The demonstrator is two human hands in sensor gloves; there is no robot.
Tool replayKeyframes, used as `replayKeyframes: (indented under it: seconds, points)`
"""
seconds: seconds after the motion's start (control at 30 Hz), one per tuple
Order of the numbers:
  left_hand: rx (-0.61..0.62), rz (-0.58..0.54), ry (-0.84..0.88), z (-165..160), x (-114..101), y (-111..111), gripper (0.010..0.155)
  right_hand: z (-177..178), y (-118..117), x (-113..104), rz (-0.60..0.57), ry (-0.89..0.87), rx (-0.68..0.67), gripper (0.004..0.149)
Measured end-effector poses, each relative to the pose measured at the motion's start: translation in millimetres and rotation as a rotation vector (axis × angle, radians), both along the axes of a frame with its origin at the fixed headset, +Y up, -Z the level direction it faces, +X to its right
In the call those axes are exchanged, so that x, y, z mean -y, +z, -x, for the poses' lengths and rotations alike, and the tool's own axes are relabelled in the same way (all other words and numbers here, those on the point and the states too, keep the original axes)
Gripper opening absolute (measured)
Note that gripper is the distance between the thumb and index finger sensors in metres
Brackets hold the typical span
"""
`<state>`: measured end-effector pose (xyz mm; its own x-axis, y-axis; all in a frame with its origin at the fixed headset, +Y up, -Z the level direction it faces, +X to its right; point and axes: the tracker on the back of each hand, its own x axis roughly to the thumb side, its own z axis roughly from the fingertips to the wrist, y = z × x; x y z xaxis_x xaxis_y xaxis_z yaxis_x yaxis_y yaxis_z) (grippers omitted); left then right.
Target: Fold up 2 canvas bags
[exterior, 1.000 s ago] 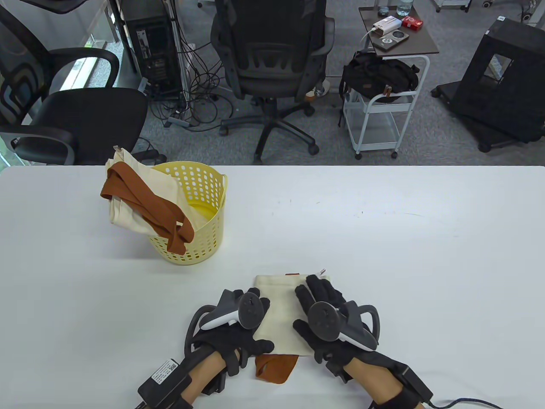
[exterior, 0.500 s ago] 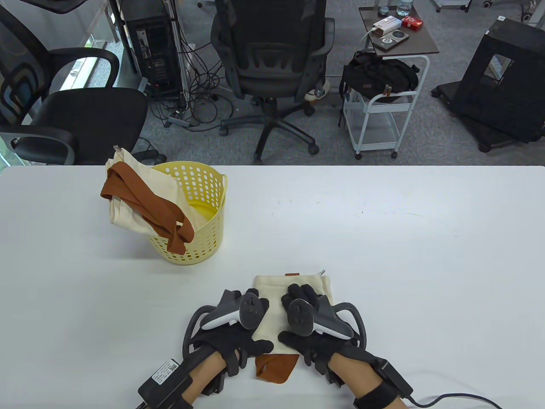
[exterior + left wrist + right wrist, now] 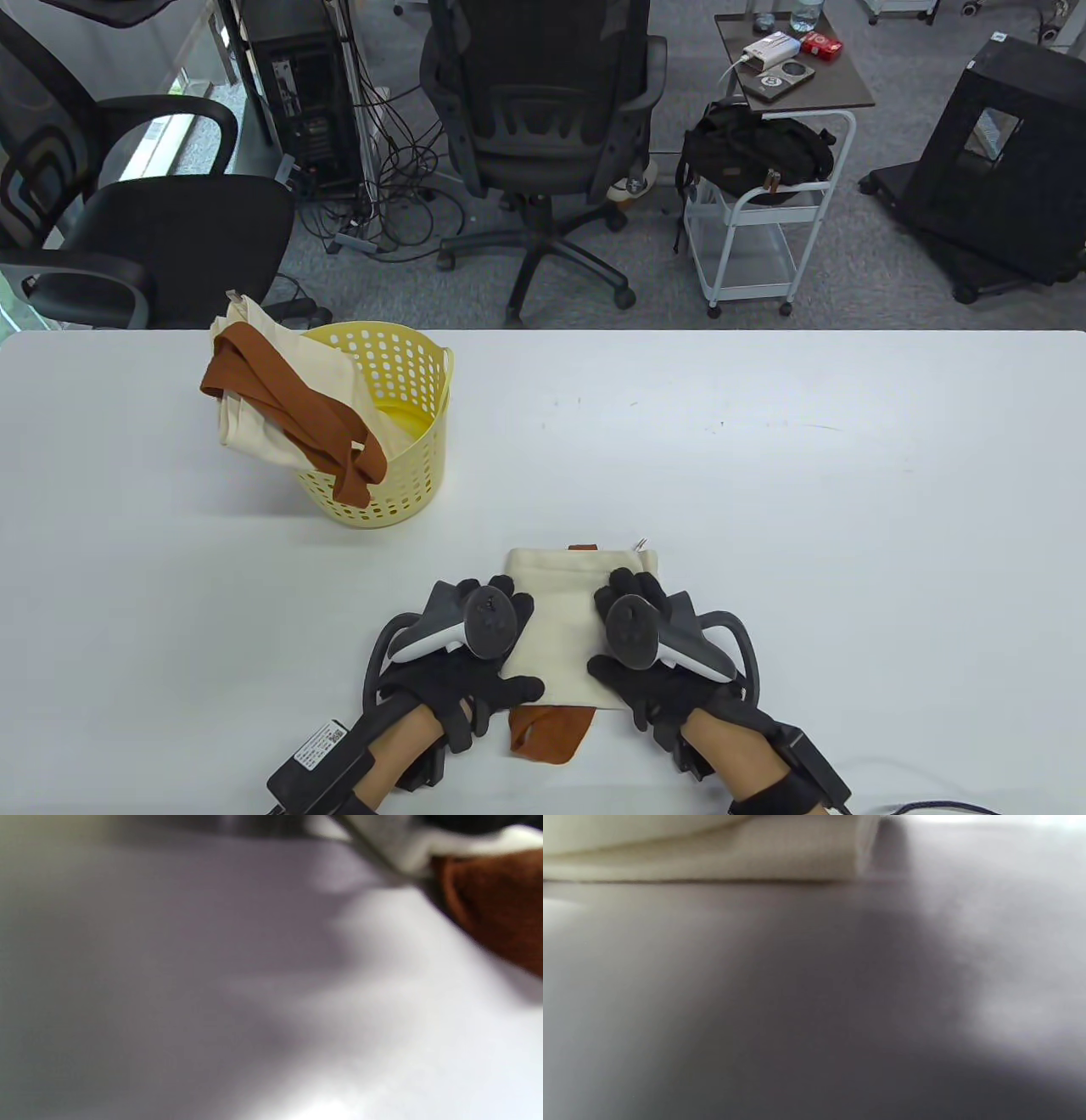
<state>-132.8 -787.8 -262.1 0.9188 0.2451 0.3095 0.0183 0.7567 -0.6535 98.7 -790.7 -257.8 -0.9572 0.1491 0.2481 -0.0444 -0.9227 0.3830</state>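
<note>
A folded cream canvas bag (image 3: 560, 624) lies near the table's front edge, with a brown handle (image 3: 547, 732) sticking out at its near side. My left hand (image 3: 479, 645) rests on the bag's left edge and my right hand (image 3: 640, 641) rests on its right part, both palm down. The bag's stacked cream layers fill the top of the right wrist view (image 3: 712, 849). The brown handle shows blurred in the left wrist view (image 3: 496, 904). A second cream bag (image 3: 280, 399) with brown handles hangs over the rim of a yellow basket (image 3: 399, 475).
The yellow perforated basket stands at the left middle of the white table (image 3: 806, 475). Office chairs, a computer tower, cables and a small white cart stand on the floor beyond the far edge.
My right hand slid left across the folded bag, then back right and slightly nearer. My left hand stayed on the bag's left edge. The bag stayed in place.
</note>
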Motion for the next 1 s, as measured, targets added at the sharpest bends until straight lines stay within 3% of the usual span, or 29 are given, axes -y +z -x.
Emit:
replayKeyframes:
  seconds: [0.1, 0.37, 0.53, 0.73, 1.0]
  points:
    - [-0.026, -0.019, 0.02, 6.2, -9.1, -1.8, 0.093, 0.6, 1.1, 0.1, -0.001, 0.0, 0.001, 0.075]
    - [-0.179, -0.314, 0.068, 75.6, -42.9, -0.6, 0.092, 4.2, 2.9, -0.9, -0.001, 0.014, -0.013, 0.074]
    - [-0.203, -0.335, 0.01, 106.9, -35.1, 3.8, 0.092, 9.7, 4.8, -0.1, 0.006, 0.05, -0.035, 0.073]
    - [-0.204, -0.312, -0.005, 109.5, -26.3, 1.2, 0.092, 9.2, 3.6, -0.3, 0.021, 0.027, -0.034, 0.073]
    - [-0.211, -0.341, 0.009, 114.1, -33.4, 3.9, 0.092, 5.5, -2.8, -0.6, 0.027, 0.016, -0.029, 0.074]
